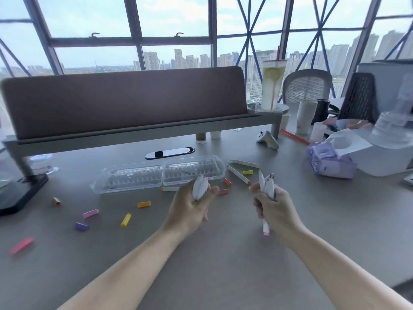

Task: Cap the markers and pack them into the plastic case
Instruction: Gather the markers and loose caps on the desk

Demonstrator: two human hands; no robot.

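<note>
Head view: left hand (192, 209), right hand (272, 209) each clutch markers (199, 187); counts hidden in grip, tips blurred.

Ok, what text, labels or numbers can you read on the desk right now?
None legible.
Purple tissue pack: dark marks, too blurred to read.
Clear tub at far left: reddish label, too blurred.
White gadget: yellow sticker, too small.
</note>
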